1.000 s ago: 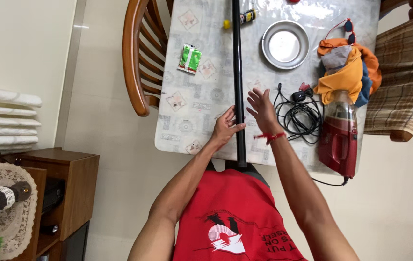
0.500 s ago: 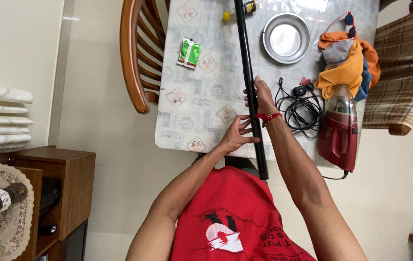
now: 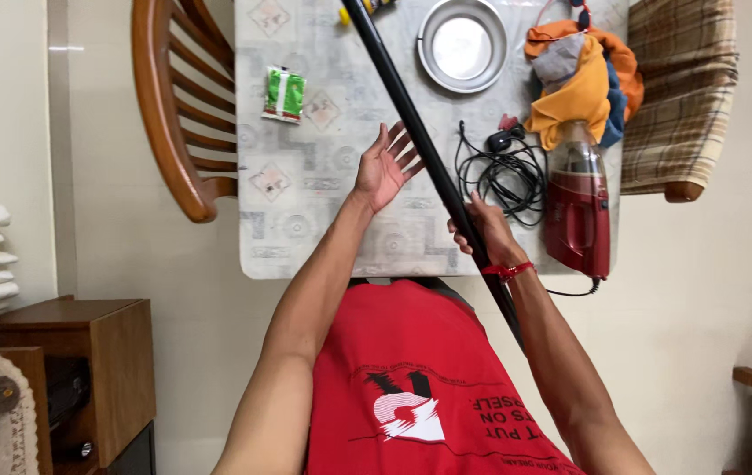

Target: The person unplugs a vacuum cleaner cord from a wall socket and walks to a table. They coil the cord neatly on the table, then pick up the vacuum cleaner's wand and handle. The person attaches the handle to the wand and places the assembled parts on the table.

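Two bare hands over the desk (image 3: 305, 237), and they're doing different jobs. Right hand (image 3: 488, 236) has its grip wrapped around the long black tube (image 3: 411, 119), fingers curled over the shaft, a red thread band at the wrist just below. That forearm runs up from the lower right, elbow out of frame, wrist roughly in line with the tube. Left hand (image 3: 385, 165) is off the tube, palm up and open, fingers spread wide and pointing toward the shaft, fingertips just beside it, arm stretched straight out over the desk's near edge. Tube slants across the desk, its far end leaving the frame at the top near a yellow-capped bottle (image 3: 367, 7), its near end down past the right wrist over the red shirt. Beside the right hand lies a coiled black cable (image 3: 503, 171), then a red handheld vacuum (image 3: 578, 211) with orange and blue cloths (image 3: 583, 84) at its top. Round metal dish (image 3: 462, 44) farther out, green packet (image 3: 284, 93) off to the left near the wooden chair (image 3: 169, 123)
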